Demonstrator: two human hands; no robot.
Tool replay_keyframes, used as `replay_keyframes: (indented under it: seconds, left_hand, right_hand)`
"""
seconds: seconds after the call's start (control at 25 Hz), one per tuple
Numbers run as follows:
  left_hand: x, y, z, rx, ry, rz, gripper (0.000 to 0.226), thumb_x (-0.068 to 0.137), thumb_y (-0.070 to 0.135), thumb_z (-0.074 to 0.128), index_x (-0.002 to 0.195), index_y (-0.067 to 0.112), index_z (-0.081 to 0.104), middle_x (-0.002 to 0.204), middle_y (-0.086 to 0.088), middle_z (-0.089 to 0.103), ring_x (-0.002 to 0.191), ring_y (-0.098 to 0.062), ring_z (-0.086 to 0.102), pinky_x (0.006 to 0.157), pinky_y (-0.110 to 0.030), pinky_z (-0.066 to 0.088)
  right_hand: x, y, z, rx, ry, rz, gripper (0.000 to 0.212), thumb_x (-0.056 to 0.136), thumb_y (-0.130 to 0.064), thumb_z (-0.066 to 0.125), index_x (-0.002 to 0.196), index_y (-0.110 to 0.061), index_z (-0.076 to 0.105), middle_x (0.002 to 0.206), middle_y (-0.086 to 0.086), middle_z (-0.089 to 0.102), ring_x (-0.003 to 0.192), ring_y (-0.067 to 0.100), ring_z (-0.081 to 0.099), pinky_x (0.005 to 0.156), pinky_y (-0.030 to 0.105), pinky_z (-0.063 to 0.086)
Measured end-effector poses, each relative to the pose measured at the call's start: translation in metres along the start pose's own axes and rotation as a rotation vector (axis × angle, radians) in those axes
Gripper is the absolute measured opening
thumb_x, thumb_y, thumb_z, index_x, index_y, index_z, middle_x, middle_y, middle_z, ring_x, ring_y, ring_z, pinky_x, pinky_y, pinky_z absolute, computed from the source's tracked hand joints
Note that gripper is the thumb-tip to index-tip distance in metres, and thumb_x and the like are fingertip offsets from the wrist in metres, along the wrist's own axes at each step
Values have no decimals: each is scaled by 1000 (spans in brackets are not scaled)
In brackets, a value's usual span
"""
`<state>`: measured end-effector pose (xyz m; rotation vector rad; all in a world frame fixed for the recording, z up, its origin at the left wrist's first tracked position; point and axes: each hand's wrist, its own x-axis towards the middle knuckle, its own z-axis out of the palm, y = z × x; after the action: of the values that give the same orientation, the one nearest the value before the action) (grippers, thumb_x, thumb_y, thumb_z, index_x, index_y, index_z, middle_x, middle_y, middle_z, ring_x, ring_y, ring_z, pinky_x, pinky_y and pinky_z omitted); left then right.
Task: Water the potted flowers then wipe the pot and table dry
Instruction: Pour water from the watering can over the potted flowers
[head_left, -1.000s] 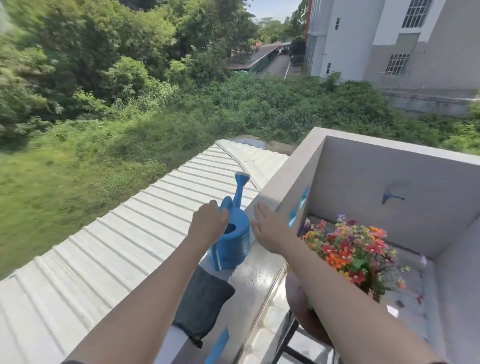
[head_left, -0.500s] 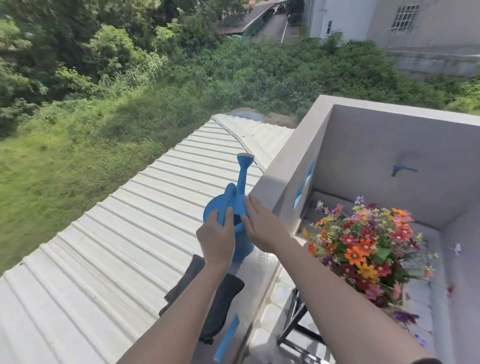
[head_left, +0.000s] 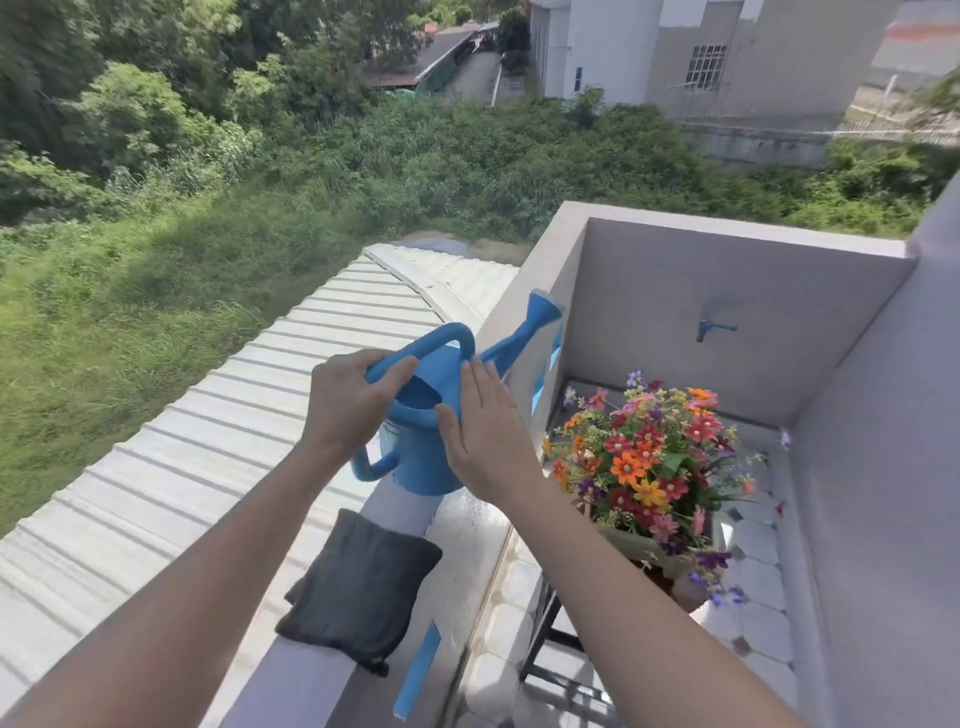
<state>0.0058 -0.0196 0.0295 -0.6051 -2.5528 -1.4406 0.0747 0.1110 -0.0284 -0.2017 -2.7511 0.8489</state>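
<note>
The left hand (head_left: 347, 408) curls its fingers round the top handle of the blue watering can (head_left: 431, 441), while the right hand (head_left: 488, 441) lies flat, fingers straight, against the can's right side. The can is at the ledge (head_left: 467, 540), tilted, its spout aimed far and right toward the potted flowers (head_left: 649, 457), which stand lower down to the right. Whether its base touches the ledge I cannot tell.

The main risk seems to be the drop on the left. Only one hand truly grips, the other merely steadies, so a heavy, sloshing can might twist out and fall onto the corrugated roof (head_left: 208, 457). Tilting it too soon would likely spill water through the wide top opening onto the ledge, which already looks wet. The spout rises close to the wall corner and could knock it during the swing across. The dark cloth (head_left: 358, 587), lying near on the ledge with its left edge over the roof side, could be brushed off by the left forearm, leaving nothing for wiping.

One second ago the can stood upright with the left hand just reaching it and the right palm on the ledge. Half a second ago both hands had closed in. Now the can is turned and tipped rightward.
</note>
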Motion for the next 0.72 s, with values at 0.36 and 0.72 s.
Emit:
replay_keyframes:
  seconds: [0.36, 0.72]
  left_hand:
    - [12, 65, -17, 143, -273, 236, 19, 84, 22, 70, 76, 5, 73, 36, 16, 47, 35, -3, 38, 38, -11, 25]
    - [17, 131, -24, 427, -486, 389, 13, 81, 30, 71, 79, 18, 74, 48, -5, 47, 35, -6, 34, 41, -20, 30]
  right_hand:
    - [-49, -21, -27, 75, 230, 36, 61, 98, -39, 26, 145, -2, 14, 156, 15, 13, 145, 27, 4, 119, 40, 5]
    - [-58, -48, -28, 305, 288, 141, 65, 98, -40, 22, 145, 0, 1, 158, 13, -4, 145, 22, -9, 118, 35, -7]
